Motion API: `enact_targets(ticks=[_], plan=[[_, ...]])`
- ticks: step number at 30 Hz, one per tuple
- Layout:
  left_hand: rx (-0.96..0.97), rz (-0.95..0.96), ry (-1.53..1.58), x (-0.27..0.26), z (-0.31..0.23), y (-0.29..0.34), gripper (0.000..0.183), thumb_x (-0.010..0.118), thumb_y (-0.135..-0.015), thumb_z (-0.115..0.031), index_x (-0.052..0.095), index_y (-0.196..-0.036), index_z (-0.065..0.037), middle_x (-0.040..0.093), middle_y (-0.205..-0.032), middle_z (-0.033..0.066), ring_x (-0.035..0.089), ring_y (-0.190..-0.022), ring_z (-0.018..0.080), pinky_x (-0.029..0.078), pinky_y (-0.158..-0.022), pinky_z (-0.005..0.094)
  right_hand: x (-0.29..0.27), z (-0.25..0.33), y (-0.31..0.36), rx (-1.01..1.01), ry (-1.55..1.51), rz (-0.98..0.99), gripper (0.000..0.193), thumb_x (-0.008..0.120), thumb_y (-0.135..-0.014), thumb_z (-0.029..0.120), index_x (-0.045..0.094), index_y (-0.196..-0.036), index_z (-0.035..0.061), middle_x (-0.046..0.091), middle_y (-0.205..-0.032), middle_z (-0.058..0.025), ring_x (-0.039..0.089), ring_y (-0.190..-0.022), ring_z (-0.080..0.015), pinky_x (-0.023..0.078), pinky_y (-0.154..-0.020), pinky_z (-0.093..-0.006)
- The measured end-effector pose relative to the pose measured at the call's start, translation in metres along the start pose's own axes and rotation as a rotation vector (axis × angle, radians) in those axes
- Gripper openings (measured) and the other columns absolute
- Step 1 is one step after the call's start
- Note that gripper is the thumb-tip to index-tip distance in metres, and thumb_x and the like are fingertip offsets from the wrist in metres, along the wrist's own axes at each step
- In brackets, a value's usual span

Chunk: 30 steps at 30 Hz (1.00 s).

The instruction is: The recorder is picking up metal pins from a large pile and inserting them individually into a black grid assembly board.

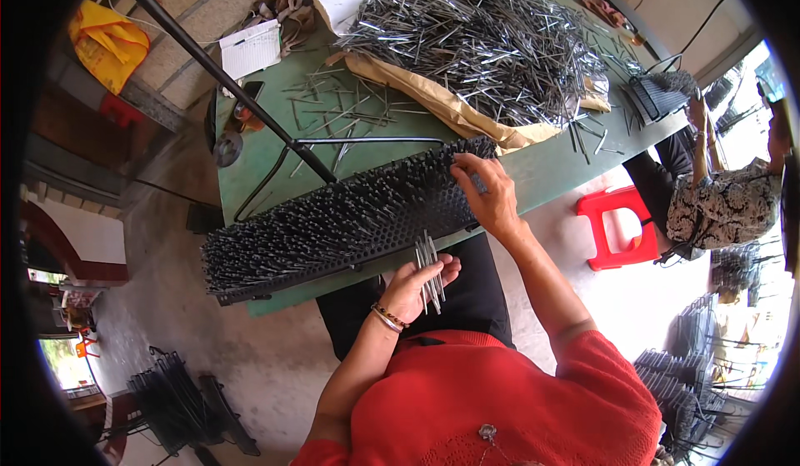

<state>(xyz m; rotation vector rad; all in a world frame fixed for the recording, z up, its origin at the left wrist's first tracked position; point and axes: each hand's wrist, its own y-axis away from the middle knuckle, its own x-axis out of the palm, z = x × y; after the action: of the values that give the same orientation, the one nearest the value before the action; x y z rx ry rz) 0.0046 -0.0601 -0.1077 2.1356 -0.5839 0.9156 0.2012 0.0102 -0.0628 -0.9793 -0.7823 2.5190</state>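
A long black rack (333,216) with rows of holes lies slantwise along the table's near edge. Thin metal rods stand in many of its holes; a strip near its right front shows bare holes. My left hand (410,291), a beaded and a metal bracelet on its wrist, is closed around a small bundle of silvery metal rods (429,270) in front of the rack. Over the rack's right end, my right hand (493,195) has thumb and fingers bent together at the rod tops. Whatever it pinches there is too small to make out.
A big heap of loose metal rods (475,41) lies on brown paper on the green table (533,179). A black metal stand (225,79) crosses at left. To the right are a red stool (617,229) and another person (721,204) by a second rack (658,95).
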Motion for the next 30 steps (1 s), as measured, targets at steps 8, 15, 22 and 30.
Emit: enact_targets(ticks=[8,15,22,30], plan=[[-0.023,0.050,0.043,0.004,-0.001,0.004,0.024,0.050,-0.095,-0.012,0.056,-0.112,0.003,0.061,-0.109,0.0164,0.061,-0.104,0.0268,0.050,-0.093,0.0401,0.008,-0.006,0.007,-0.171,0.063,0.030,0.022,0.068,-0.078,0.006,0.066,-0.100,0.0052,0.064,-0.091,-0.0081,0.060,-0.083,-0.0247,0.045,-0.075,-0.0345],[-0.142,0.065,0.047,0.011,-0.007,0.005,0.031,0.048,-0.097,-0.018,0.047,-0.124,-0.004,0.059,-0.115,0.0164,0.059,-0.106,0.0279,0.051,-0.087,0.0452,0.009,-0.004,0.006,-0.112,0.092,0.010,0.021,0.067,-0.078,0.002,0.066,-0.099,0.0040,0.061,-0.102,-0.0107,0.059,-0.090,-0.0274,0.047,-0.077,-0.0348],[-0.097,0.100,0.006,0.006,-0.002,0.007,0.034,0.049,-0.096,-0.014,0.044,-0.128,-0.002,0.056,-0.120,0.0181,0.058,-0.108,0.0267,0.051,-0.090,0.0435,0.010,-0.001,-0.001,-0.175,0.102,0.128,0.022,0.064,-0.080,0.001,0.064,-0.103,0.0006,0.060,-0.103,-0.0115,0.058,-0.094,-0.0287,0.045,-0.082,-0.0369],[-0.023,0.108,0.014,0.001,-0.002,0.006,0.037,0.049,-0.095,-0.011,0.043,-0.129,0.001,0.054,-0.123,0.0218,0.057,-0.111,0.0287,0.049,-0.094,0.0445,0.007,0.003,-0.001,-0.224,0.144,0.215,0.028,0.062,-0.080,-0.001,0.062,-0.108,0.0016,0.057,-0.106,-0.0130,0.057,-0.093,-0.0309,0.044,-0.083,-0.0379]])
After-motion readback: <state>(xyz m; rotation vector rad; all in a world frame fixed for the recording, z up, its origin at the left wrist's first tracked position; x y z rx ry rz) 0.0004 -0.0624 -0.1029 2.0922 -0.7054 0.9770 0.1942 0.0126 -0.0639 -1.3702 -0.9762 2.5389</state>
